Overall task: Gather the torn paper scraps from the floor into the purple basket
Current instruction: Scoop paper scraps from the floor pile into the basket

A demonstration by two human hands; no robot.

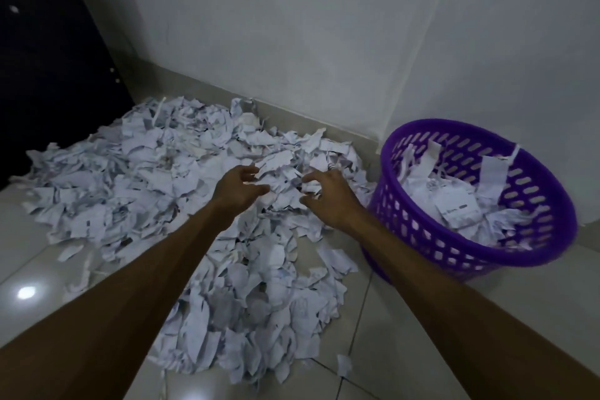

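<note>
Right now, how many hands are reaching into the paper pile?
2. The left hand and the right hand face each other over the middle of the paper pile, fingers curled toward the scraps. The purple basket stands to their right.

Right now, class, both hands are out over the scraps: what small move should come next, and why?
Probably close both hands together to pinch up a bunch of scraps. The left hand and right hand hover with curled fingers over the pile, facing each other and seemingly not yet gripping. The basket stands just to the right, already part filled, so the lift across would be short.
</note>
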